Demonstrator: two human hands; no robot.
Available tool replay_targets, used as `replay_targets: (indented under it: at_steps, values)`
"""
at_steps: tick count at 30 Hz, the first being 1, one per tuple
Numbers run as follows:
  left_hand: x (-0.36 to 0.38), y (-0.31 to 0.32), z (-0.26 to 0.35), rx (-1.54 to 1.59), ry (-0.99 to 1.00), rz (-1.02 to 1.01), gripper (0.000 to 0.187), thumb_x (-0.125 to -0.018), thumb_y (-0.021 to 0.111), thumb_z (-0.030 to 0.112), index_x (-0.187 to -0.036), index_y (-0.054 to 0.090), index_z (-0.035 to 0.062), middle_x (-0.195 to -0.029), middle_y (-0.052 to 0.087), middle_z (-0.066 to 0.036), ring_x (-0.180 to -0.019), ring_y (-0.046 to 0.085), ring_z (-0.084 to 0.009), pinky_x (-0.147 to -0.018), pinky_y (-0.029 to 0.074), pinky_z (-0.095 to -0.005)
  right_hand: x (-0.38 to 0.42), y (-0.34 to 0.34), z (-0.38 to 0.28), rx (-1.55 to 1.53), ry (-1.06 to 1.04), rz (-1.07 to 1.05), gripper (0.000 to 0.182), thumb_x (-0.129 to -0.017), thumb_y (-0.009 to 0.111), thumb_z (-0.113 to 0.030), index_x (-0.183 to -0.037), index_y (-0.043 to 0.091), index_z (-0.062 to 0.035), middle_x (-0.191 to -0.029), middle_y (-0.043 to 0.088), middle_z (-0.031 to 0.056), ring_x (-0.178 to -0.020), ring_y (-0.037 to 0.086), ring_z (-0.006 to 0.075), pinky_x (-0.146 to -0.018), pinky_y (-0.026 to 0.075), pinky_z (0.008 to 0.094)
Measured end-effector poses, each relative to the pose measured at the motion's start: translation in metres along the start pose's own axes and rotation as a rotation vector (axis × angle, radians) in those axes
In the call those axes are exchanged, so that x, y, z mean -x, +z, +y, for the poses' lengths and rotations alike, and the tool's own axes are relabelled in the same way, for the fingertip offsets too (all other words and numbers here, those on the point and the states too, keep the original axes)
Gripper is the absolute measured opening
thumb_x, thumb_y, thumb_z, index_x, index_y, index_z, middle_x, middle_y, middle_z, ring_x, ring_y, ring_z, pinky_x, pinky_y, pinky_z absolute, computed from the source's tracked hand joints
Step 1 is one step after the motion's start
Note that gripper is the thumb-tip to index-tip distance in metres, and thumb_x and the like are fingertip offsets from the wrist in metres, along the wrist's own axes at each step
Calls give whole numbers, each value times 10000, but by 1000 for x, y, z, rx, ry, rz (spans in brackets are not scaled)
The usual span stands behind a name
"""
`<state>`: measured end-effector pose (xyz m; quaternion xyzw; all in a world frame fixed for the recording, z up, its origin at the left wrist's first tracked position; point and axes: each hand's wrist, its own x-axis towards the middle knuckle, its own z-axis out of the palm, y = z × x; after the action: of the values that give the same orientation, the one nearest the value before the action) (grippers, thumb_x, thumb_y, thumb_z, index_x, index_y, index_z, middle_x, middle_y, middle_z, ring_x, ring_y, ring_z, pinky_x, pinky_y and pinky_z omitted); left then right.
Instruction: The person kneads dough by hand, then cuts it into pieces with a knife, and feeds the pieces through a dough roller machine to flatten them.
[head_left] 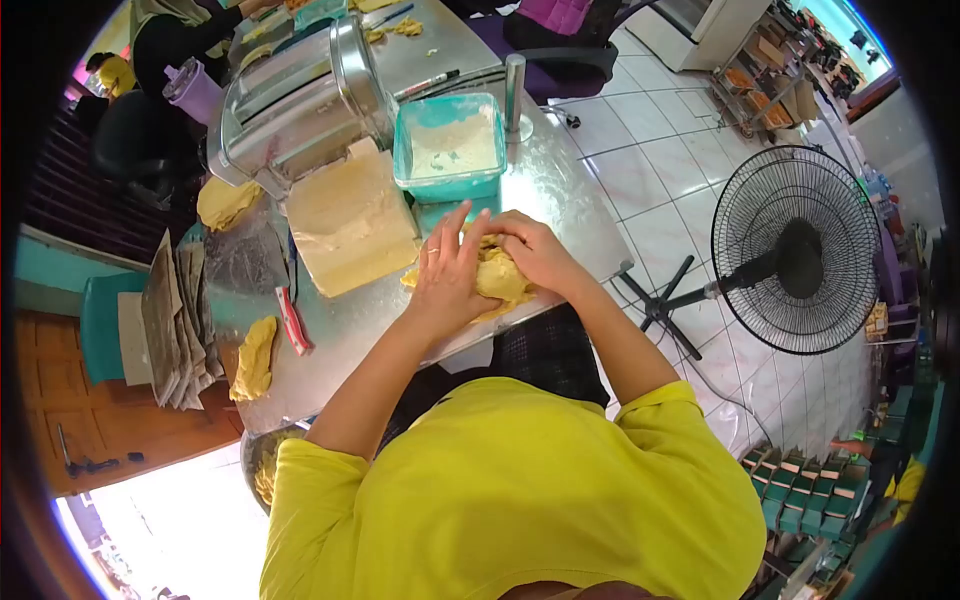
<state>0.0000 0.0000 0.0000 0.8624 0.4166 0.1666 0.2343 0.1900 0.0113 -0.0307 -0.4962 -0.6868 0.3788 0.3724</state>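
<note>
A lump of yellow dough [503,276] lies on the metal table near its front edge, with ragged bits around it. My left hand [450,272] presses against the dough's left side, fingers stretched forward and thumb on its near side. From the right, my right hand [538,252] curls its fingers over the top of the same lump. Just beyond my hands stands a teal tub [450,150] of pale flour. Left of them, a flour-dusted board [350,220] leans at the front of a metal dough roller machine [300,105].
More dough pieces lie at the left, one near a red-handled knife [293,320] and another dough piece [228,203] beside the machine. A metal post [514,95] rises at the table's right edge. A standing fan [795,250] is on the right. Another person [185,50] works at far left.
</note>
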Motion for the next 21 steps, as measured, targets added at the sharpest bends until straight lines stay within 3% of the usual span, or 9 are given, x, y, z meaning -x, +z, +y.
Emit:
replay_targets:
  at_steps: [3,5,6,9,10,12,14,19,21]
  values:
    - [7,7,11,-123,2,91,1020,-633,787,349,-1437,212,94,-1486,180,-149,-1371,160,-392,-1058,254,-520,23,14,-21,-97,86,-42,405,-852,597,-286,-1182,559,-55,-1057,601,212,-974,585,335,-859,449,386]
    - [7,13,9,-65,-7,18,1007,-626,789,340,-1408,241,18,-1410,326,-197,-1332,286,-356,-1049,273,-502,39,19,-41,49,-43,151,457,-855,588,-299,-1173,530,24,-1003,606,203,-956,569,363,-865,440,399]
    - [7,16,6,-71,42,116,898,-626,779,318,-1341,350,-18,-1278,474,-214,-1231,429,-345,-1009,337,-466,42,22,-48,96,-131,205,453,-855,583,-313,-1127,535,46,-979,602,201,-954,560,364,-851,433,402]
    - [-1,32,-9,-42,70,245,726,-614,772,321,-1199,495,-8,-1162,554,-186,-1114,515,-352,-926,416,-432,39,41,-30,409,-249,374,393,-847,589,-309,-1081,552,5,-943,598,196,-905,566,352,-785,434,409]
    - [-4,34,-11,-34,60,225,726,-614,772,321,-1199,495,-8,-1162,554,-186,-1114,515,-352,-926,416,-432,31,45,-23,401,-279,464,292,-830,603,-296,-938,576,-27,-855,593,173,-788,570,339,-687,436,411]
    - [-14,28,-14,-26,50,197,552,-584,774,314,-997,578,5,-1009,608,-157,-946,587,-330,-830,470,-405,19,40,-14,369,-227,440,262,-825,605,-284,-870,575,-28,-807,588,159,-731,562,337,-646,434,413]
    - [-26,19,-14,-22,-16,107,531,-583,771,337,-965,584,19,-962,618,-149,-905,598,-325,-812,477,-404,3,35,-11,311,-182,460,278,-822,609,-272,-682,560,-36,-679,575,138,-604,555,337,-556,438,416]
    - [-58,8,-21,0,-152,-54,514,-602,730,430,-931,603,57,-892,647,-144,-858,619,-322,-801,483,-405,-24,19,-1,232,7,434,376,-855,582,-348,-642,580,-38,-619,575,164,-582,574,359,-555,451,440]
    - [-66,1,-15,-12,-285,-169,536,-616,689,498,-934,603,76,-928,655,-150,-898,617,-324,-822,478,-414,-31,15,-3,204,254,340,449,-880,518,-421,-666,602,-35,-634,595,179,-618,589,366,-577,457,437]
